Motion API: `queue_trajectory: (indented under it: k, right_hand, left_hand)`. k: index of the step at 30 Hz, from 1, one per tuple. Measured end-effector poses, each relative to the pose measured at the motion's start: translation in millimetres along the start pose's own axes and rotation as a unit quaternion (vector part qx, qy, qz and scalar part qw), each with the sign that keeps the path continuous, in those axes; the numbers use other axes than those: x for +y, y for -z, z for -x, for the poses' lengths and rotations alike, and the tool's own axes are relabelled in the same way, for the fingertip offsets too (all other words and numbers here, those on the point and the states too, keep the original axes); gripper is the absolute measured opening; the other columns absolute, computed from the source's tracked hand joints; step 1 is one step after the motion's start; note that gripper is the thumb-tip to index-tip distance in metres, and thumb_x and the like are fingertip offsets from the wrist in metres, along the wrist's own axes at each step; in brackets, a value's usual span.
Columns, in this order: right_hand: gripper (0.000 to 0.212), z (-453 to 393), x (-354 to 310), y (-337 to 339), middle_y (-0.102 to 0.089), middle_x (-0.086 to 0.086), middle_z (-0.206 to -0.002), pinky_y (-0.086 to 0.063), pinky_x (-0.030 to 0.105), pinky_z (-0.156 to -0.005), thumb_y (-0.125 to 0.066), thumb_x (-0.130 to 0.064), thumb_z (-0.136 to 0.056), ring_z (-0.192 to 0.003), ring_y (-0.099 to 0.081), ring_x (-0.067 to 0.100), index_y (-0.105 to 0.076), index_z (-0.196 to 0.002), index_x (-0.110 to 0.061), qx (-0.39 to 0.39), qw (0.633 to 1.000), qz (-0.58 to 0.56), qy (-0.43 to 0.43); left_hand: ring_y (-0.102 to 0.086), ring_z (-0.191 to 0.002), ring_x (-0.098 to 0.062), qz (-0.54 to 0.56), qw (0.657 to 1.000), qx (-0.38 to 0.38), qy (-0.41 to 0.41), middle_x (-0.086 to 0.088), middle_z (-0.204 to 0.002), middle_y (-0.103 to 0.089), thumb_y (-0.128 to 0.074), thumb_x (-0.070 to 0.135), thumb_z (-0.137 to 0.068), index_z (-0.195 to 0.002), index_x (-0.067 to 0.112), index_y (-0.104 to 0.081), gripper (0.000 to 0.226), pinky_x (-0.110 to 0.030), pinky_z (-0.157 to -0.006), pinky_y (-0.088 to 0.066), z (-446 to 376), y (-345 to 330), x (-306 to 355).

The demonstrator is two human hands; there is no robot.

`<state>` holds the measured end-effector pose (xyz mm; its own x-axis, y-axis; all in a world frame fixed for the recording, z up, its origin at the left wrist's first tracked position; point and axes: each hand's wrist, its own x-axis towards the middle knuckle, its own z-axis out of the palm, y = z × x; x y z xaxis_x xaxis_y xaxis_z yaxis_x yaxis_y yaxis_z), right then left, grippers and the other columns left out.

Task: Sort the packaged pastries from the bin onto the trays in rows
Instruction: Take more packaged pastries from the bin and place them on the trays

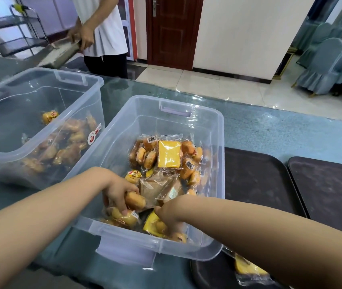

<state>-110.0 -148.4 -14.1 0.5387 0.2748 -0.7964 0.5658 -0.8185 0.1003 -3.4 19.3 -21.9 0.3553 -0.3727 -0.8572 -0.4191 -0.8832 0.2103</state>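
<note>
A teal surface (270, 130) filled mid-frame, dark trays (255, 180) at right. At centre sat the clear bin (211, 122) of packaged pastries (169, 154). Inside, the left hand (118, 191) curled its fingers round one wrapped bun (135, 202); the right hand (169, 215) dug in low, its grip unclear.

Brown door (171, 30) in white wall (247, 32), tiled floor (218, 86) (glossy), covered chairs (322, 65)
</note>
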Motion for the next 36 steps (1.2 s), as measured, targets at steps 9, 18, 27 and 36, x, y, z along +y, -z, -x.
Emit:
queue_trajectory:
  k: [9, 18, 27, 36]
  right_hand:
    - [0.050, 11.4, 7.1, 11.1, -0.046, 0.002, -0.078, -0.045, 0.029, -0.056, -0.059, -0.008, -0.088, -0.077, -0.056, 0.022, -0.044, -0.136, -0.005, 0.071, 0.996, 0.038, 0.027]
    - [0.037, 74.4, 45.6, 7.4, -0.047, -0.001, -0.075, -0.039, 0.029, -0.049, -0.055, -0.007, -0.083, -0.068, -0.052, 0.019, -0.047, -0.120, -0.010, 0.269, 0.959, -0.085, -0.014]
    - [0.026, 193.7, 111.9, -47.9, -0.044, 0.000, -0.068, -0.029, 0.033, -0.050, -0.049, -0.013, -0.084, -0.066, -0.048, 0.033, -0.038, -0.107, -0.013, 0.571, 0.791, -0.201, -0.089]
    - [0.024, 271.8, 210.2, -226.9, -0.068, 0.006, -0.091, -0.051, 0.043, -0.066, -0.051, -0.027, -0.090, -0.078, -0.061, 0.033, -0.039, -0.110, -0.023, 0.558, 0.757, -0.321, -0.111]
  left_hand:
    - [-0.060, -0.102, -0.015, 0.097, 0.978, 0.176, -0.058, 0.007, -0.115, -0.059, -0.081, 0.027, -0.078, -0.123, 0.046, -0.044, 0.061, -0.035, -0.086, -0.054, 27.1, 13.9, -11.1]
    - [-0.055, -0.105, -0.010, 0.086, 0.923, 0.374, -0.034, 0.016, -0.116, -0.059, -0.080, 0.035, -0.077, -0.129, 0.044, -0.042, 0.064, -0.031, -0.092, -0.044, 73.5, 9.9, 14.4]
    - [-0.057, -0.112, -0.024, 0.083, 0.807, 0.584, -0.047, 0.004, -0.126, -0.061, -0.082, 0.033, -0.075, -0.134, 0.042, -0.043, 0.071, -0.038, -0.092, -0.045, 95.6, 23.7, 138.6]
    - [-0.053, -0.106, -0.015, 0.112, 0.761, 0.631, -0.100, 0.009, -0.118, -0.058, -0.081, 0.032, -0.076, -0.136, 0.040, -0.045, 0.071, -0.033, -0.084, -0.041, 65.9, -9.6, 333.5]
